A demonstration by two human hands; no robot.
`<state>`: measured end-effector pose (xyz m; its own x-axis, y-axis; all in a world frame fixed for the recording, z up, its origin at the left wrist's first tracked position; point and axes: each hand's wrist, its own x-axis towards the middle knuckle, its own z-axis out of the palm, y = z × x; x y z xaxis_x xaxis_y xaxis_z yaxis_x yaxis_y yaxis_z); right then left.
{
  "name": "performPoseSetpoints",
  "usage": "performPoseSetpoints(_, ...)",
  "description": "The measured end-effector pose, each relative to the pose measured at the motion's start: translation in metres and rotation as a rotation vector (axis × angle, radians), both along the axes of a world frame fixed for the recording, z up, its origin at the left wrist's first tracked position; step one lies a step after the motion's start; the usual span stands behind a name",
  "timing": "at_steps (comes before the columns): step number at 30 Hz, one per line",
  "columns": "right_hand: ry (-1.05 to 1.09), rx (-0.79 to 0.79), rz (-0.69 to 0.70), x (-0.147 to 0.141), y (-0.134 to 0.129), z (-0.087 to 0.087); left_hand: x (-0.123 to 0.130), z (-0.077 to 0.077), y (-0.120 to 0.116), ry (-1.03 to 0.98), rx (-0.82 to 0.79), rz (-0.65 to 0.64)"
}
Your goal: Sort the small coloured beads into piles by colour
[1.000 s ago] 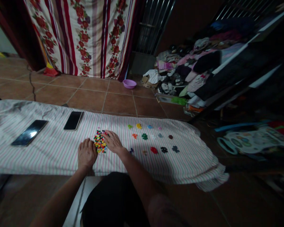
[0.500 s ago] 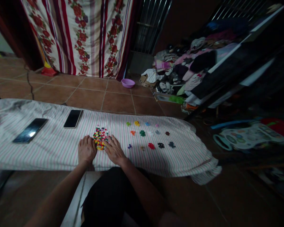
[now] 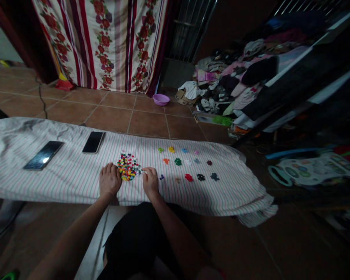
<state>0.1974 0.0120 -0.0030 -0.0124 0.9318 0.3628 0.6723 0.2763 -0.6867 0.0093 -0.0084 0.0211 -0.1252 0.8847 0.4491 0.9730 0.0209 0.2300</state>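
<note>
A mixed pile of small colourful pieces [image 3: 128,168] lies on the striped cloth. Against its left side rests my left hand [image 3: 110,179], palm down, its fingers lying on the cloth with nothing visible in them. My right hand [image 3: 150,182] is at the pile's right edge, thumb and fingers pinched together by a few pale pieces; what is between the fingertips is too small to make out. To its right, little single-colour heaps are laid out in rows, among them yellow pieces [image 3: 171,149], green pieces [image 3: 177,161], red pieces [image 3: 188,177] and black pieces [image 3: 201,177].
Two phones, one with a lit reflection [image 3: 43,155] and a smaller phone [image 3: 93,142], lie on the striped cloth [image 3: 76,179] to the left. Beyond are a purple basin [image 3: 161,100], a floral curtain [image 3: 116,46] and a heap of clothes [image 3: 221,83].
My right hand has drawn back rightward from the pile, its spread fingers now closed into a pinch. The left hand stays beside the pile. The whole view has shifted slightly.
</note>
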Motion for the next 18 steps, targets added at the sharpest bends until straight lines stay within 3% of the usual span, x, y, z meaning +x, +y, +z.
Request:
performPoseSetpoints(7,-0.088,-0.045,-0.038,-0.0027,0.0055,0.0045,-0.0007,-0.0008,0.0002,0.013,0.012,-0.004)
performPoseSetpoints(18,-0.145,0.031,-0.029,-0.0047,0.0094,-0.0002,-0.0007,-0.0005,0.0009,0.046,0.017,-0.001)
